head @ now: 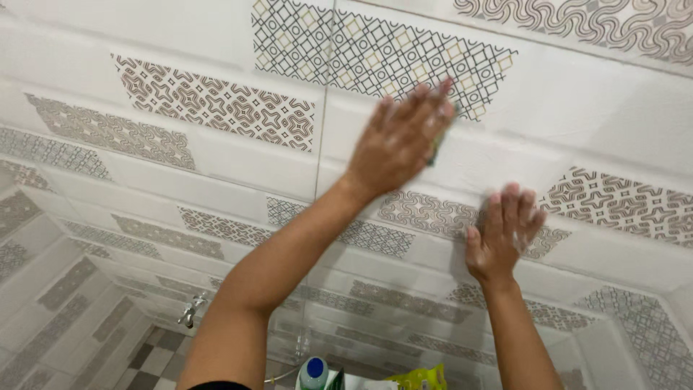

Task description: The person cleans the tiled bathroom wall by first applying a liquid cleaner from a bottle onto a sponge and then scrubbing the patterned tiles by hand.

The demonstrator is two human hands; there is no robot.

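Left hand (395,141) pressed flat on a green scrub pad (437,141), only its edge showing under the fingers, against the tiled wall (238,166); hand is motion-blurred. Right hand (502,231) open, empty, palm braced on the wall lower right. For good scrubbing: even flat pressure, overlapping strokes, keep the brace. Below: bottle with blue cap (314,370) and yellow-green pouch (422,377); contents can't be seen.

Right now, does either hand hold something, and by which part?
The left hand presses a small green-yellow pad flat against the tiled wall; the fingers cover most of it. The right hand holds nothing and rests open on the wall.
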